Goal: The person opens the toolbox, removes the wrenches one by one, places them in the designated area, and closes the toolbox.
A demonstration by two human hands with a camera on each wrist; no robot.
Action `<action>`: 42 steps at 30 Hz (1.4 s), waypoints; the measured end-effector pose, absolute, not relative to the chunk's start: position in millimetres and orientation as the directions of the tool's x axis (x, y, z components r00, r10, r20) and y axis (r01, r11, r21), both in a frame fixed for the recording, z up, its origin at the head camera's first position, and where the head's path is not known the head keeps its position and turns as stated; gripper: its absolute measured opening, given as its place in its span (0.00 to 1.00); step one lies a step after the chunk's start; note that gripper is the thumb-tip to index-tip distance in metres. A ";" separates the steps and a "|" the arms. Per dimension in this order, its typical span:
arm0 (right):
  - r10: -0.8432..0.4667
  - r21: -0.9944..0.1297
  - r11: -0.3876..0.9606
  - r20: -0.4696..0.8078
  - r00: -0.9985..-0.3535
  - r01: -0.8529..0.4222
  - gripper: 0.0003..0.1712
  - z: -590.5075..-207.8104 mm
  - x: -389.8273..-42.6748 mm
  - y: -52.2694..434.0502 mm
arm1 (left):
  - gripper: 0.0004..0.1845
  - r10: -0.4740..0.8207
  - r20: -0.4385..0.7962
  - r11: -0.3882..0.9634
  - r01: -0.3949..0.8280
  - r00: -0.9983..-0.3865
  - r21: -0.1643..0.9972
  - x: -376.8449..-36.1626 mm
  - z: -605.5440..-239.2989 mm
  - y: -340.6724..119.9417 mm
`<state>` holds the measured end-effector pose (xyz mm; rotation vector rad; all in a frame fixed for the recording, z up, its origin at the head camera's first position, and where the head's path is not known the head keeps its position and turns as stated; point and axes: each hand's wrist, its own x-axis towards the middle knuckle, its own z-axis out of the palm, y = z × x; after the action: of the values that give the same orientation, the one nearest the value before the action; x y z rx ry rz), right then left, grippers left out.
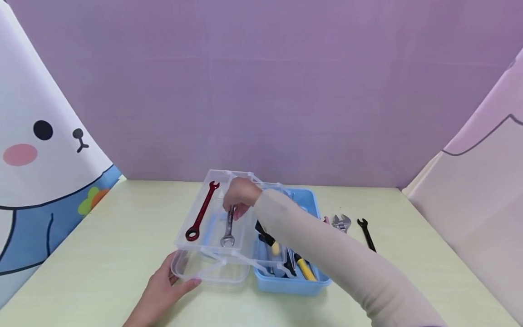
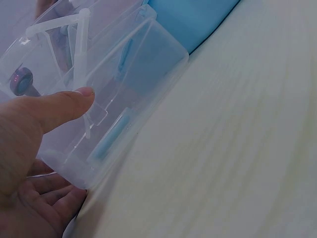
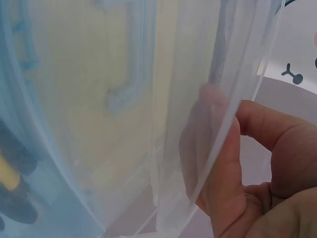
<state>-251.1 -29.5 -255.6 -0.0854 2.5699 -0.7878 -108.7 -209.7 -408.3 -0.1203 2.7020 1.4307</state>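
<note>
On the pale table, the left hand sits at about seven o'clock from the clear tray, its thumb laid along the clear lid and its fingers tucked beneath the near corner, so it grasps that lid. In the tray a red wrench lies along the left side, and just beside it at three o'clock lies a silver wrench, its upper end pinched by the right hand, whose fingers curl down onto it. The right sleeve crosses from five o'clock and hides much of the blue toolbox, where black and yellow tool handles show under the arm. Further toward three o'clock, on the bare table, an adjustable spanner and a black wrench lie near each other, well apart from the hands. The left wrist view shows the thumb pressed against the lid's wall and the fingers under its rim, which the head view only hints at. The right wrist view is filled by clear plastic walls; the right fingers are seen through them, and the silver wrench cannot be made out there.
</note>
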 end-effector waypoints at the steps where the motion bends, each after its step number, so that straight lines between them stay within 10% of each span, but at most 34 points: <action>1: -0.184 -0.548 0.833 -0.402 -0.897 0.075 0.05 -255.6 -251.1 -29.5 | 0.50 -0.031 -0.106 0.560 -0.105 -0.994 0.822 -108.8 -408.2 -209.7; 42: -0.326 -0.825 0.525 -0.421 -0.846 0.208 0.08 -276.8 -259.7 -0.7 | 0.49 -0.024 -0.116 0.559 -0.110 -0.993 0.822 -105.7 -411.1 -204.4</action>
<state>-259.7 -0.7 -276.8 -0.0959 2.2280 -1.3058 -105.7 -204.4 -411.1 -0.1162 2.6925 1.4287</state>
